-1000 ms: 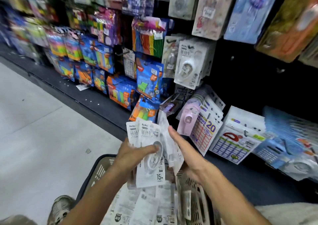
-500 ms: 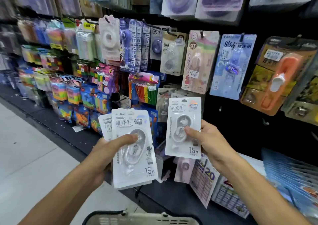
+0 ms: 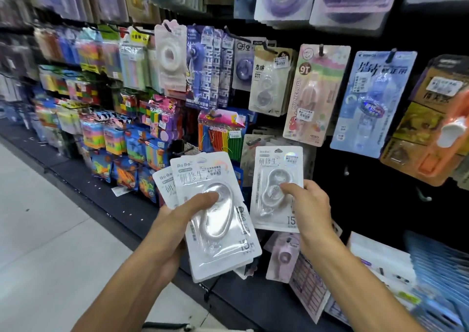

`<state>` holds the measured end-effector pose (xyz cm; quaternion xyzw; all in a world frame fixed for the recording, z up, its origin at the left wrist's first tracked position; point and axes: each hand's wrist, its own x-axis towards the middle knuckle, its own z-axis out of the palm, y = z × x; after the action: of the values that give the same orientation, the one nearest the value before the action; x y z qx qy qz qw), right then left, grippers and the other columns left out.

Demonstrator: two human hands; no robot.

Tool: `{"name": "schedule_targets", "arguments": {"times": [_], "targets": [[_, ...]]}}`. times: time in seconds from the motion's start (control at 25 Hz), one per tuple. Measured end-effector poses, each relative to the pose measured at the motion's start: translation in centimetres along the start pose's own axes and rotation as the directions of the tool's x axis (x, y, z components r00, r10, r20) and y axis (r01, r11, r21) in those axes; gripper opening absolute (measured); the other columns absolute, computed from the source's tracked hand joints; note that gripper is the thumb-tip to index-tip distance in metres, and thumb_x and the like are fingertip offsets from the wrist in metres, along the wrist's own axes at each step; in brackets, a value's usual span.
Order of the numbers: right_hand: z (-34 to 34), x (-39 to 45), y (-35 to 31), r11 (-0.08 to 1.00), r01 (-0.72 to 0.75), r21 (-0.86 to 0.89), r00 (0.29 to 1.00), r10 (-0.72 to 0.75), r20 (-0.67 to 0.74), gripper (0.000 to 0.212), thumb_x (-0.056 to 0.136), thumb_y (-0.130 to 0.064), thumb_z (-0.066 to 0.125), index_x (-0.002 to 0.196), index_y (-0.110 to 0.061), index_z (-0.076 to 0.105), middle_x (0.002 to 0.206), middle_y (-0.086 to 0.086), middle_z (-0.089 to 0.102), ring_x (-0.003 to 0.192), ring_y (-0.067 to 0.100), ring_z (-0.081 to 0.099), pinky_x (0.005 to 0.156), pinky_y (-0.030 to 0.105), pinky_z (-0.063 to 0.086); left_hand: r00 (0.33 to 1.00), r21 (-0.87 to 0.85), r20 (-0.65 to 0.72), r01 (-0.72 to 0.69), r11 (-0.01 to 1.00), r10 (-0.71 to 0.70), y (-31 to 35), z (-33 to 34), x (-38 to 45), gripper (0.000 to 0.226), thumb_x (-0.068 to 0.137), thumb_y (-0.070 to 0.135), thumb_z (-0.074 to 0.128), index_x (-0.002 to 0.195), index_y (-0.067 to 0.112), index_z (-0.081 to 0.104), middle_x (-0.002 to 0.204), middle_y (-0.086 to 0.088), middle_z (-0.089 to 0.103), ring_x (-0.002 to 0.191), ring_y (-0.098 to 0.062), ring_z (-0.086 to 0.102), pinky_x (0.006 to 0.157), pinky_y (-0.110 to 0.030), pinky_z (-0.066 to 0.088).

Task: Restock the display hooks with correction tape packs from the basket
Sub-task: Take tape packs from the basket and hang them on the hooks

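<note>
Packs (image 3: 218,220) fanned in left; one (image 3: 276,179) in right.

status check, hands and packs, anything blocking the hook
Left hand grips pack stack. Right hand pinches single pack, not yet hung. Target hook unclear.
</note>
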<state>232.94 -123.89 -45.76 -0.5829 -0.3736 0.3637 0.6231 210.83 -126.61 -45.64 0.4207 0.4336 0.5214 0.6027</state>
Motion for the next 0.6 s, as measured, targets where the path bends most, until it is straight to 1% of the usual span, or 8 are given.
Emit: {"name": "schedule_targets", "arguments": {"times": [0.24,0.32,0.4,0.44,0.48,0.52,0.56,0.6], "targets": [[-0.5,0.3,0.7,0.997,0.004,-0.072,0.999,-0.007,-0.047,0.026,0.086,-0.030,0.075,0.108,-0.026,0.061,0.102,-0.002,0.073,0.088,0.018,0.070,0.074,0.040,0.058,1.000,-0.011,0.018,-0.023,1.000,0.023,-0.4,0.4,0.1,0.060,0.059,0.035,0.089,0.116,0.027,0.072,0.103,-0.001,0.080,0.083,-0.021,0.078,0.061,-0.034,0.057],[-0.6,0.6,0.9,0.982,-0.033,-0.186,0.999,0.026,-0.038,0.047,0.087,-0.033,0.077,0.125,-0.021,0.052,0.117,0.002,0.066,0.100,0.023,0.067,0.087,0.048,0.057,0.999,-0.014,0.024,-0.026,1.000,0.027,-0.7,0.5,0.1,0.056,0.058,0.037,0.084,0.112,0.027,0.074,0.103,-0.002,0.080,0.084,-0.023,0.079,0.066,-0.036,0.059],[-0.7,0.4,0.9,0.887,0.075,-0.455,0.991,-0.116,-0.063,0.057,0.088,-0.038,0.075,0.134,-0.022,0.045,0.128,-0.001,0.057,0.112,0.022,0.059,0.095,0.048,0.052,0.999,0.003,0.027,-0.025,1.000,0.025,-1.0,0.5,0.3,0.047,0.059,0.035,0.084,0.105,0.027,0.077,0.101,-0.003,0.081,0.085,-0.024,0.079,0.068,-0.037,0.060],[-0.7,0.0,0.6,0.847,0.172,-0.502,0.978,-0.206,-0.013,0.052,0.089,-0.040,0.073,0.132,-0.026,0.048,0.125,-0.006,0.058,0.113,0.019,0.058,0.095,0.045,0.052,0.999,0.013,0.033,-0.026,1.000,0.025,-1.1,0.5,0.4,0.043,0.060,0.034,0.084,0.102,0.029,0.079,0.101,-0.003,0.081,0.086,-0.024,0.079,0.069,-0.038,0.061],[-0.6,-0.5,0.3,0.865,0.249,-0.436,0.969,-0.222,0.112,0.042,0.090,-0.042,0.072,0.126,-0.028,0.055,0.119,-0.008,0.063,0.110,0.016,0.061,0.091,0.040,0.054,0.999,0.022,0.039,-0.029,0.999,0.028,-1.3,0.7,0.4,0.040,0.060,0.034,0.084,0.100,0.031,0.079,0.101,-0.002,0.081,0.087,-0.025,0.078,0.071,-0.038,0.061],[-0.4,-1.1,0.0,0.922,0.251,-0.296,0.941,-0.160,0.299,0.033,0.091,-0.043,0.071,0.120,-0.029,0.063,0.112,-0.007,0.068,0.105,0.015,0.066,0.085,0.035,0.057,0.999,0.025,0.041,-0.034,0.999,0.033,-1.4,0.8,0.5,0.040,0.060,0.034,0.085,0.099,0.033,0.079,0.101,-0.002,0.081,0.088,-0.025,0.078,0.069,-0.037,0.061],[0.0,-2.0,-0.2,0.968,0.189,-0.165,0.864,-0.084,0.497,0.029,0.090,-0.043,0.072,0.115,-0.028,0.069,0.108,-0.004,0.073,0.101,0.017,0.070,0.077,0.030,0.058,0.999,0.022,0.036,-0.038,0.999,0.037,-1.4,0.9,0.5,0.041,0.059,0.034,0.085,0.100,0.032,0.079,0.101,-0.002,0.081,0.087,-0.025,0.078,0.065,-0.035,0.061],[0.2,-2.7,-0.2,0.987,0.126,-0.100,0.783,-0.037,0.621,0.030,0.088,-0.043,0.075,0.112,-0.026,0.072,0.108,0.000,0.076,0.099,0.020,0.073,0.073,0.027,0.058,0.999,0.013,0.030,-0.039,0.999,0.039,-1.4,0.9,0.6,0.044,0.059,0.034,0.085,0.102,0.030,0.078,0.102,-0.003,0.080,0.087,-0.025,0.078,0.064,-0.034,0.061]]}}
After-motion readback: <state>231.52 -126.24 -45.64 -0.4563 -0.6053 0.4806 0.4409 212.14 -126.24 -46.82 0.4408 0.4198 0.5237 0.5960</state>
